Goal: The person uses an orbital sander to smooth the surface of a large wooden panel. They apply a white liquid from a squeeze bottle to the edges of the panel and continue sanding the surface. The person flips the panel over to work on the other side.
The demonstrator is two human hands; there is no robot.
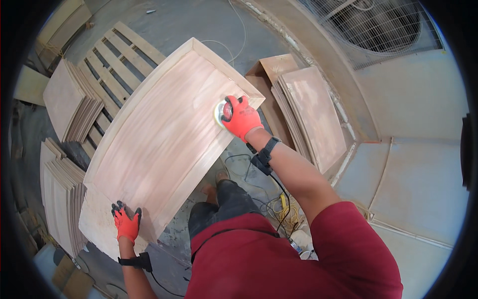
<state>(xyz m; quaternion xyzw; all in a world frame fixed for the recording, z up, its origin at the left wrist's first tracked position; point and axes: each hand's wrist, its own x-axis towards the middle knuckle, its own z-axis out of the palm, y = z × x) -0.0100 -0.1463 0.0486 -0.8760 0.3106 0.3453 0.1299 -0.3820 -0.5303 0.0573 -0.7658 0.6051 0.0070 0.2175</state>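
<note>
Around us, a slatted wooden pallet (118,65) lies on the floor at the far left, with one stack of panels (67,97) on it and another stack (62,199) nearer on the left. At the right we have an open brown box (279,65) beside more leaning panels (316,114), and a yellow cord (294,214) coiled on the floor. Our gloved right hand (242,119) closes over a round sander (227,110), hiding part of it, while our gloved left hand (127,223) lies with fingers spread wide, holding nothing, on the pale near left end. The framed wooden panel (154,119) sits before us, slanting from near left to far right; its face is pinkish with lighter streaks, bordered by paler raised strips, and the sander rests toward its far right end.
</note>
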